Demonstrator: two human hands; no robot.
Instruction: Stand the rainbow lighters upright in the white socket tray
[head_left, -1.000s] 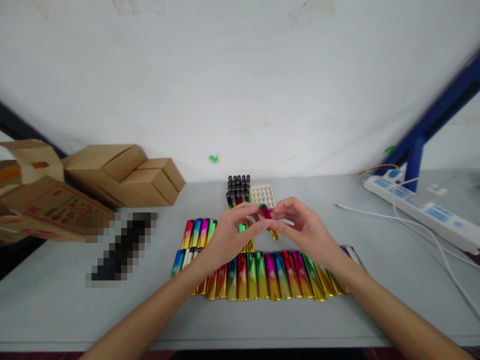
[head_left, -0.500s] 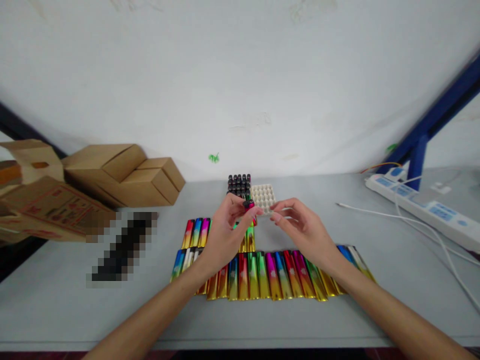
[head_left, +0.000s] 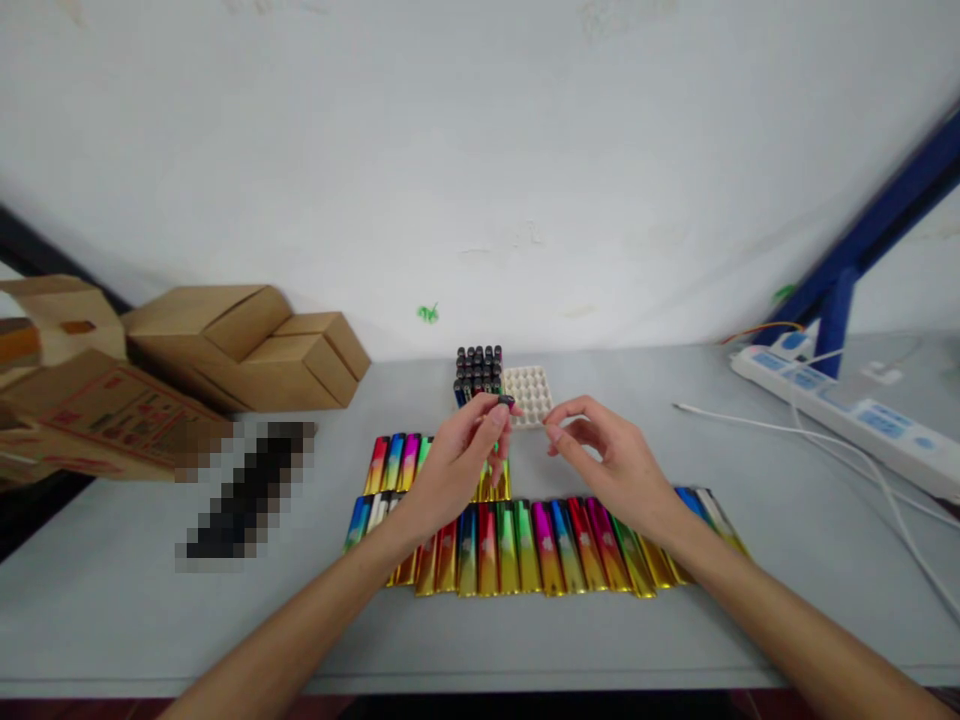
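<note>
My left hand [head_left: 450, 470] is closed round a small lighter [head_left: 504, 402] whose dark top shows above my fingertips, just in front of a white grid tray [head_left: 529, 390]. The tray's left part holds several upright dark-topped lighters [head_left: 478, 371]. My right hand [head_left: 611, 462] hovers to the right of the tray with fingers curled and apart, holding nothing. Below both hands lies a long row of shiny coloured lighter sleeves [head_left: 555, 550]; a shorter row of sleeves [head_left: 399, 462] lies behind it on the left.
Cardboard boxes [head_left: 247, 345] are stacked at the back left on the grey table [head_left: 525, 640]. A blurred dark object [head_left: 244, 490] lies left of the sleeves. At the right are a white power strip [head_left: 847, 420] and a white cable [head_left: 787, 435].
The lighter passed from both hands into my left hand alone, which carried it back toward the tray. My right hand let go and drew slightly away.
</note>
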